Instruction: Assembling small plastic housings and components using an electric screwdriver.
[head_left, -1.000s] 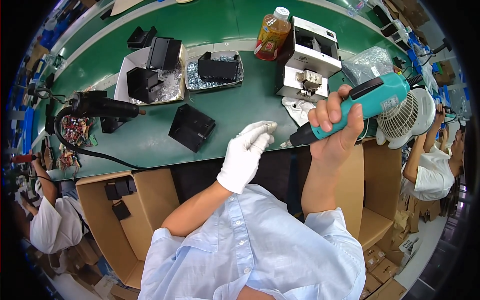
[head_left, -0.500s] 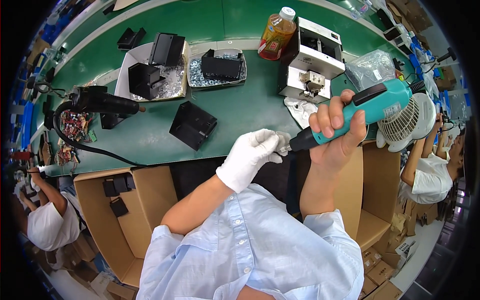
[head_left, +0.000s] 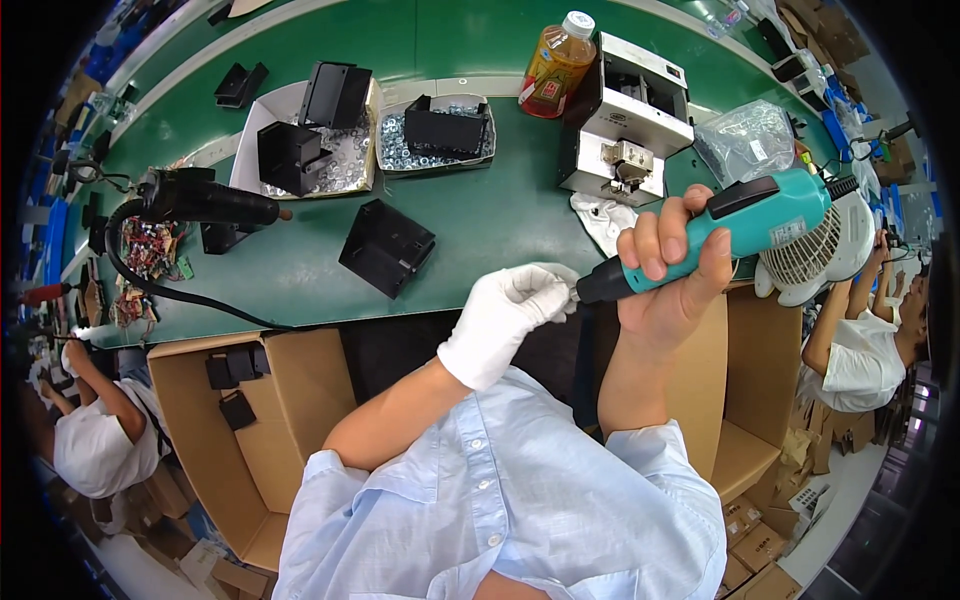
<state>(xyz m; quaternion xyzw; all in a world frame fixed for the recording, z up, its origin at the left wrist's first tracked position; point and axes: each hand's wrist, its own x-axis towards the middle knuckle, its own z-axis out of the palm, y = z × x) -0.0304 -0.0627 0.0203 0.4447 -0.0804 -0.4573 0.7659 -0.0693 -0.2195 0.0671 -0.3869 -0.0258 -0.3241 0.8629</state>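
Observation:
Wrapped in my bare right hand (head_left: 675, 260) is a teal electric screwdriver (head_left: 765, 218), its black nose (head_left: 604, 282) pointing left. My left hand (head_left: 510, 318), in a white glove, pinches at the tip of that nose. Whatever small part sits between the gloved fingers is mostly hidden. Ahead of the glove, on the green bench (head_left: 480, 225), lies a black bracket (head_left: 387, 248). Farther off stand a white tray (head_left: 243, 150) and a smaller tray (head_left: 437, 170), both with small metal parts and black brackets in them.
Beyond my right hand stand a white-and-black machine (head_left: 625, 130), a drink bottle (head_left: 553, 70) and a small fan (head_left: 825, 240). A second, black driver (head_left: 210, 200) hangs at the left. Cardboard boxes (head_left: 300, 390) flank me below the bench edge. Other people sit at both sides.
My gloved fingers have closed in nearer the driver's nose, and the glint of metal there is now more covered. The driver stays almost in place.

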